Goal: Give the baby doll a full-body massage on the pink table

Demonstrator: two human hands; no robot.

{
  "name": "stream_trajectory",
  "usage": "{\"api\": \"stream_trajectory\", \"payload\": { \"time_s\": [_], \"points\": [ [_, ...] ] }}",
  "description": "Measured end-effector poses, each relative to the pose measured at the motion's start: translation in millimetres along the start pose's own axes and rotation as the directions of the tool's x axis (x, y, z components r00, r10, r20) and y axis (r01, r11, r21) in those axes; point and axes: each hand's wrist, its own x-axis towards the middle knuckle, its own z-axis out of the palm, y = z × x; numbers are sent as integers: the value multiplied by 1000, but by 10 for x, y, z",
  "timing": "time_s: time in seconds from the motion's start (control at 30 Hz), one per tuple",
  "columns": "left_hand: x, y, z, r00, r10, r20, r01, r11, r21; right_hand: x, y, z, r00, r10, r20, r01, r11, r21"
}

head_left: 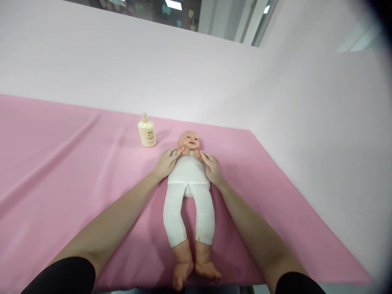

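A baby doll (189,173) in white lies on its back, its head toward the far side and its bare feet toward me. Its forearms are bent up so that both small hands rest near its chin. My left hand (167,163) is closed around the doll's arm on the left, fingertips by the doll's hand. On the other side, my right hand (212,166) grips the other arm the same way. Parts of the doll's arms are hidden beneath my fingers. Beyond my left hand stands a cream-coloured lotion bottle (147,132), upright and apart from it.
Pink cloth (101,163) with some creases covers the table under the doll. White walls (128,73) rise along the far edge and the right side. A window (183,16) with hanging heart shapes behind it is at the top.
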Motion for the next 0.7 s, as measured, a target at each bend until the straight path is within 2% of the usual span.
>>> {"api": "stream_trajectory", "payload": {
  "time_s": [0.1, 0.17, 0.27, 0.33, 0.4, 0.5, 0.57, 0.63, 0.67, 0.7],
  "points": [
    [-3, 4, -6, 999, -22, -26, 21, 1000, -15, -10, -1, 4, 999, 32, -29, -32, 999, 11],
    [-6, -2, -15, 993, -74, -88, 70, 996, -49, -25, 12, 13, 992, 91, -87, -87, 995, 46],
    [-7, -30, -27, 949, -218, -226, 175, 965, -195, -32, 34, 13, 951, 232, -205, -198, 965, 171],
    [-6, -77, -26, 887, -347, -306, 227, 903, -365, -18, 54, 0, 900, 326, -290, -239, 925, 297],
    [-2, -154, -16, 803, -489, -342, 261, 804, -535, 0, 90, -19, 838, 405, -365, -240, 875, 421],
    [7, -296, 8, 669, -670, -322, 297, 638, -711, 7, 182, -41, 723, 540, -430, -259, 789, 557],
    [13, -363, 16, 601, -747, -286, 301, 543, -784, -3, 247, -49, 628, 638, -445, -302, 727, 616],
    [16, -372, 9, 574, -774, -266, 296, 499, -814, -11, 281, -55, 558, 696, -452, -330, 685, 649],
    [15, -351, 0, 584, -764, -274, 295, 514, -806, -10, 278, -57, 550, 700, -455, -327, 682, 654],
    [13, -316, -13, 611, -736, -290, 294, 552, -780, -4, 262, -60, 568, 685, -457, -312, 693, 651]
  ]
}}
